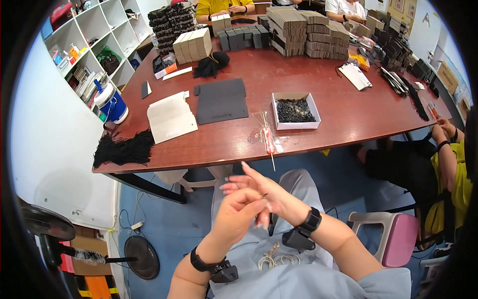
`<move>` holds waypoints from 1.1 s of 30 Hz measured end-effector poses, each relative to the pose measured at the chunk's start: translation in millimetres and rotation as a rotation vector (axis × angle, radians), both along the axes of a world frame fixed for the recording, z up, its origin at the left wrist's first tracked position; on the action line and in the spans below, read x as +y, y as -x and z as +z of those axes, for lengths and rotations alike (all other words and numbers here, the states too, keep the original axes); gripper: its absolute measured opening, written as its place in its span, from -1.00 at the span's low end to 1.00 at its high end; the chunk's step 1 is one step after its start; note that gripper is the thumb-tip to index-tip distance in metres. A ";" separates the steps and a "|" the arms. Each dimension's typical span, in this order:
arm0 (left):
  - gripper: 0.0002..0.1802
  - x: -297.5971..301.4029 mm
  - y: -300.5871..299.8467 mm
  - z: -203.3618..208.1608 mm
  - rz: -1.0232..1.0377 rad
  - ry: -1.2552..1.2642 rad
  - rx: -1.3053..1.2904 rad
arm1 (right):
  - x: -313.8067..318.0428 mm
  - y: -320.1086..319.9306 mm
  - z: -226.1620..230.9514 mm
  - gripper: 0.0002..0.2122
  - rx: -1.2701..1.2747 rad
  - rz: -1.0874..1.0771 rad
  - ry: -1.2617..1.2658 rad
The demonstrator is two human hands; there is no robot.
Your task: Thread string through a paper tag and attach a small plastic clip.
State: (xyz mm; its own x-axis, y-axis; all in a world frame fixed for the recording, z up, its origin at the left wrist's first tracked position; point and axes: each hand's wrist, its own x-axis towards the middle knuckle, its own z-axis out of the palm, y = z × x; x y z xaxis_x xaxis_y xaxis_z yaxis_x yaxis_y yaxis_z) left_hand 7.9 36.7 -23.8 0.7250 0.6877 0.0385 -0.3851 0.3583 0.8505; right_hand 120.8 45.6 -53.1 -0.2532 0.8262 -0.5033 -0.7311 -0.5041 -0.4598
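My left hand (240, 213) and my right hand (269, 192) meet above my lap, just off the table's near edge. The left is closed, thumb and fingertips pinched together against the right palm. Something small and dark seems to be at the pinch, too small to name. My right hand has its fingers stretched out. Beyond them, a red-handled tool with a thin metal shaft (269, 140) lies with its tip past the edge. Behind it stands a white open box (297, 125) of small black pieces. A black card sheet (222, 101) and a cream card sheet (172, 118) lie to the left.
A black stringy bundle (123, 148) lies at the table's (209, 152) left corner, near a blue jug (111, 103). Stacks of grey card (287, 31) line the back. Co-workers sit at the far side and right. A pink-seated stool (401, 240) and a fan (47, 223) flank me.
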 end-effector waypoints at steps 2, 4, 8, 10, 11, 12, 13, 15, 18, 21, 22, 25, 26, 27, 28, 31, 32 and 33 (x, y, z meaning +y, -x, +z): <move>-0.88 1.2 12.9 -12.6 0.107 0.031 -0.058 | 5.7 -7.7 -14.7 -0.65 -0.081 0.014 -0.204; -0.90 4.5 23.7 -29.6 0.224 0.065 -0.114 | 5.4 -9.2 -14.1 -0.74 -0.208 0.014 -0.441; -0.91 0.1 27.8 -39.6 0.426 0.269 -0.082 | -9.1 -6.8 0.5 -0.74 -0.407 -0.001 -0.571; -0.91 -3.4 22.3 -39.5 0.383 0.244 -0.047 | -13.0 -7.3 -1.4 -0.80 -0.975 -0.254 -0.917; -0.91 -4.1 17.9 -38.7 0.382 0.249 -0.046 | -15.2 -7.7 -2.3 -0.82 -1.263 -0.386 -1.082; -0.93 -2.9 11.9 -36.2 0.467 0.019 -0.011 | -19.3 -8.0 0.8 -0.86 -1.198 -0.371 -1.043; -0.94 -1.4 7.5 -33.4 0.548 -0.213 0.024 | -24.0 -9.7 3.7 -0.86 -1.201 -0.370 -1.042; -0.96 0.9 2.9 -26.9 0.567 -0.328 0.067 | -33.7 -13.4 9.3 -0.89 -1.269 -0.255 -0.954; -0.93 -2.8 -4.7 -18.0 0.436 -0.309 0.054 | -42.6 -15.6 16.3 -0.92 -1.279 -0.234 -0.930; -0.92 -5.9 -6.9 -14.8 0.358 -0.211 0.049 | -46.5 -15.0 14.9 -0.92 -1.340 -0.221 -0.974; -0.92 -5.6 -8.3 -14.0 0.382 -0.216 0.042 | -47.5 -14.4 13.5 -0.91 -1.353 -0.239 -0.999; -0.92 -5.7 -8.2 -13.0 0.399 -0.229 0.028 | -52.0 -17.0 10.8 -0.88 -1.471 -0.162 -1.048; -0.92 -5.8 -8.0 -12.5 0.388 -0.236 0.020 | -53.0 -17.2 13.1 -0.88 -1.469 -0.162 -1.049; -0.92 -5.7 -7.9 -11.4 0.390 -0.235 0.022 | -53.7 -16.8 16.8 -0.88 -1.482 -0.218 -1.074; -0.92 -6.0 -8.2 -8.6 0.392 -0.221 -0.004 | -54.1 -16.9 20.4 -0.87 -1.494 -0.274 -1.098; -0.92 -4.8 -5.7 -5.5 0.398 -0.260 -0.025 | -56.5 -37.2 28.4 -0.84 -1.244 -0.285 -1.055; -0.92 -4.9 -5.9 -5.2 0.397 -0.311 -0.025 | -57.8 -45.3 29.7 -0.82 -1.182 -0.301 -1.001; -0.92 -4.8 -6.5 -5.4 0.395 -0.307 -0.026 | -57.3 -46.8 31.0 -0.82 -1.054 -0.332 -0.948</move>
State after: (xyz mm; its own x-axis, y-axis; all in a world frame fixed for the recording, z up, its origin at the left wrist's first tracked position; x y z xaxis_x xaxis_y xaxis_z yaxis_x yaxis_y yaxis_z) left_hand 14.4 31.9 -29.2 0.4081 0.8633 0.2969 -0.4630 -0.0846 0.8823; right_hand 167.6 -11.7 -22.1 0.1467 0.8930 0.4255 0.1288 0.4092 -0.9033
